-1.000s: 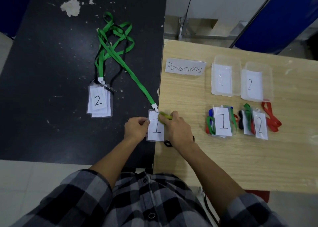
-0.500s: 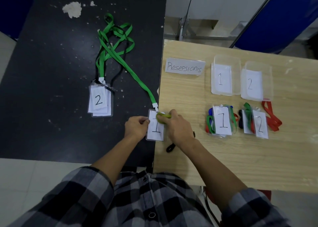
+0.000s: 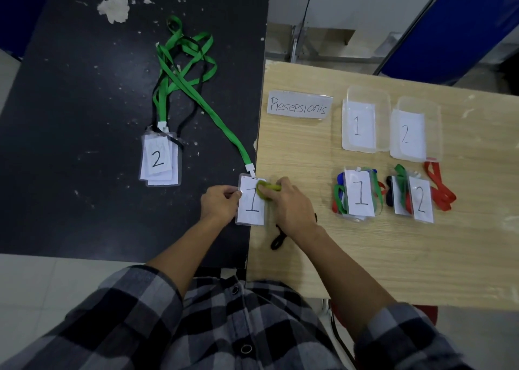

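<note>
A clear badge holder with a card marked "1" (image 3: pixel 250 204) lies across the seam between the black table and the wooden table. My left hand (image 3: pixel 219 204) pinches its left edge. My right hand (image 3: pixel 292 205) holds a yellow-green rubber band (image 3: pixel 265 189) over the card's upper right corner. A green lanyard (image 3: pixel 207 108) runs from the badge's white clip up and left into a tangled heap. A black strap loop (image 3: pixel 276 240) pokes out under my right wrist.
A stack of badges marked "2" (image 3: pixel 160 159) lies on the black table (image 3: pixel 70 89). On the wooden table (image 3: pixel 393 257) are a "Resepsionis" label (image 3: pixel 299 107), two clear boxes marked "1" (image 3: pixel 365 122) and "2" (image 3: pixel 415 131), and bundled badges "1" (image 3: pixel 359 194) and "2" (image 3: pixel 415 201) with a red lanyard (image 3: pixel 441 190).
My right hand has drawn the rubber band a little left over the card's top corner, and the black strap loop now shows lower beneath my wrist. The left hand keeps its hold.
</note>
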The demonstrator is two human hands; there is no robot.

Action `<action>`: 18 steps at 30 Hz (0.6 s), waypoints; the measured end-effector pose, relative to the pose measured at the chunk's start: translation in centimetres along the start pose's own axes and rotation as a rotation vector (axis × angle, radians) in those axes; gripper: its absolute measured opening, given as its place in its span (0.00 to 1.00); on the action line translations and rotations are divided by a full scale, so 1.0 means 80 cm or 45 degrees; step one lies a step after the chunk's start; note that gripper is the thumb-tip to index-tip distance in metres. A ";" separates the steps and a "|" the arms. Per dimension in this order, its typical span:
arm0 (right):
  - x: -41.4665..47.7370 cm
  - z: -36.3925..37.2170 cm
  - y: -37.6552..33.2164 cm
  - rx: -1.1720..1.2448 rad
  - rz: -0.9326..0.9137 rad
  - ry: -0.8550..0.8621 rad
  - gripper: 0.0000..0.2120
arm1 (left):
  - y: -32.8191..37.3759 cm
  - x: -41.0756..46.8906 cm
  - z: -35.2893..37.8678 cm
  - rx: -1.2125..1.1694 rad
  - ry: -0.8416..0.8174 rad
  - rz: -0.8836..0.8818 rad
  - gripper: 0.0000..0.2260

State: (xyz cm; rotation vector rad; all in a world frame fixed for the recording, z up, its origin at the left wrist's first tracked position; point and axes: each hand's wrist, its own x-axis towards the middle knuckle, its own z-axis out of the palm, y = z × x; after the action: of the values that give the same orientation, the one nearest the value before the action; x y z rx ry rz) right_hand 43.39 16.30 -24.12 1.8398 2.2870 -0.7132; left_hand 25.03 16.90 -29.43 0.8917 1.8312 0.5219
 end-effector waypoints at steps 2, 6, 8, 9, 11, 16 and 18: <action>-0.014 0.010 -0.007 0.019 0.001 -0.008 0.25 | 0.001 0.000 0.000 0.005 0.006 -0.003 0.08; -0.056 0.028 -0.003 0.067 -0.114 -0.091 0.22 | 0.002 0.000 -0.002 0.009 -0.012 -0.026 0.08; -0.046 0.022 0.002 0.073 -0.120 -0.072 0.19 | 0.002 0.002 -0.002 -0.009 -0.026 -0.036 0.07; -0.036 0.017 0.003 0.069 -0.103 -0.037 0.17 | 0.002 0.003 -0.002 -0.015 -0.030 -0.043 0.06; -0.018 0.012 0.004 0.057 -0.034 0.008 0.18 | 0.002 0.005 -0.001 -0.022 -0.034 -0.057 0.06; -0.045 0.029 -0.004 0.052 -0.078 -0.026 0.21 | 0.002 0.003 -0.003 -0.029 -0.026 -0.051 0.05; -0.064 0.033 0.004 0.051 -0.167 -0.078 0.21 | 0.004 0.001 -0.003 -0.029 -0.033 -0.057 0.06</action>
State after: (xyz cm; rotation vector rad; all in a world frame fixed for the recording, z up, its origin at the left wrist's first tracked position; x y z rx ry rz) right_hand 44.45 10.67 -24.60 1.6714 2.3878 -0.8279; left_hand 24.92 17.15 -29.17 0.8369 1.8143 0.5003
